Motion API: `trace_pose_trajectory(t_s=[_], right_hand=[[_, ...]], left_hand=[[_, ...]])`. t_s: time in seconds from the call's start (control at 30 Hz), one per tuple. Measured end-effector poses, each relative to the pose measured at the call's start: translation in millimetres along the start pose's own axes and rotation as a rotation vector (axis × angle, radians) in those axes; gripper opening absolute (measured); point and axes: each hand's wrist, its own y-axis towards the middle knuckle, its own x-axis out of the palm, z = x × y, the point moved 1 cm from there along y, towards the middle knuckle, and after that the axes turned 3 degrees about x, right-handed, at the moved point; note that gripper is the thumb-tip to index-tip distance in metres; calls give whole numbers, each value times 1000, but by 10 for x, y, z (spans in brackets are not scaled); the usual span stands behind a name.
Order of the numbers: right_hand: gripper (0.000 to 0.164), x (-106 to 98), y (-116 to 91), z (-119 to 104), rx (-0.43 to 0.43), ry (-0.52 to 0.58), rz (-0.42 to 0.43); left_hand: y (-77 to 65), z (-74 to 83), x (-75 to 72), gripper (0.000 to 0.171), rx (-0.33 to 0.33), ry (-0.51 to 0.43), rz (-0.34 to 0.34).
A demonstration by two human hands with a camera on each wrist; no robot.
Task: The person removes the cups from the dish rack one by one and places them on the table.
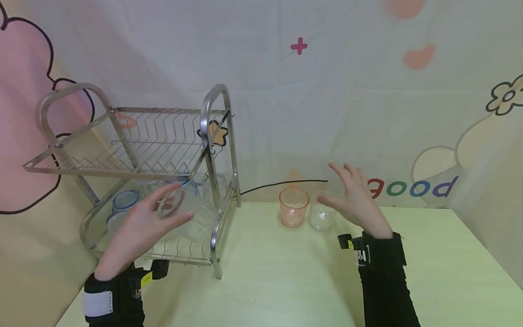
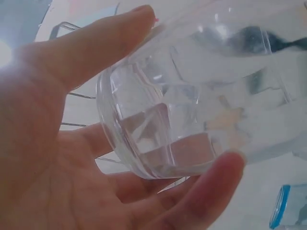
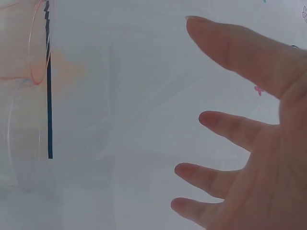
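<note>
My left hand [image 1: 143, 222] grips a clear glass cup [image 2: 192, 110] near its thick base, thumb on one side and fingers on the other. In the head view this cup lies tilted on its side in front of the lower tier of a metal dish rack [image 1: 188, 261]. My right hand [image 1: 355, 200] is raised with its fingers spread and nothing in it. Its thumb overlaps the top of a clear tumbler [image 1: 322, 218] standing on the table. An orange-rimmed pink tumbler [image 1: 293, 211] stands just left of that one; both show at the left edge of the right wrist view.
Blue-rimmed cups [image 1: 125, 200] and other clear glasses sit in the rack's lower tier. The upper tier [image 1: 159, 143] is a wire shelf above my left hand. A pale green table [image 1: 278, 272] runs back to a printed cloth [image 1: 278, 136].
</note>
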Motion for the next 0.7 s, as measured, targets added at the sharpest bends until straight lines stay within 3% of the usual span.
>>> trace_pose_trajectory(t_s=[0.4,0.7], right_hand=[[84,64,-26,-171,-97,12,-7],[84,151,-88,-327,-286,50,11]], left_hand=[[-12,42,11,80,66,-72,-33],[3,54,104,68,104,-276,-95]])
